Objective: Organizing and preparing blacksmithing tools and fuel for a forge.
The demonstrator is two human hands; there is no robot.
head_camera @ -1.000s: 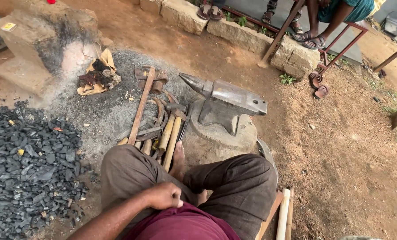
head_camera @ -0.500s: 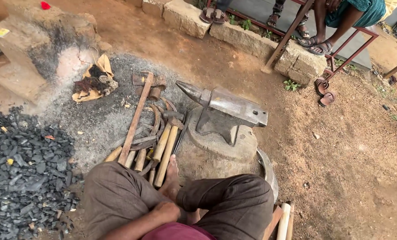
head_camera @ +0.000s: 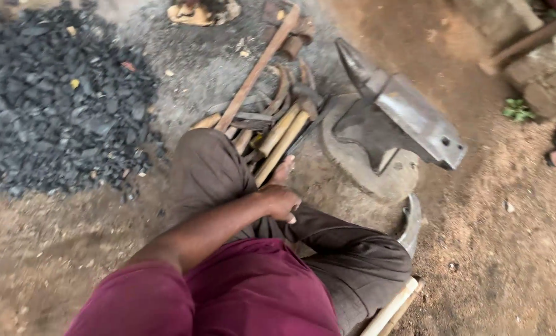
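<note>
Hammers (head_camera: 278,134) lying just beyond crossed legs (head_camera: 328,249); left hand (head_camera: 281,202) resting there, seemingly loosely curled, empty; right hand unseen.

Seated figure seen from above: the left arm (head_camera: 209,233) extends forward and across the lap from a maroon short sleeve (head_camera: 141,302), elbow nearly straight, forearm bare. The left hand (head_camera: 280,202) rests on the inner thigh with the fingers (head_camera: 290,214) curled loosely downward, enclosing nothing. Both legs in dark trousers (head_camera: 346,261) are bent with knees spread, one bare foot (head_camera: 284,169) pointing forward between them; the right hand lies outside the view.
</note>
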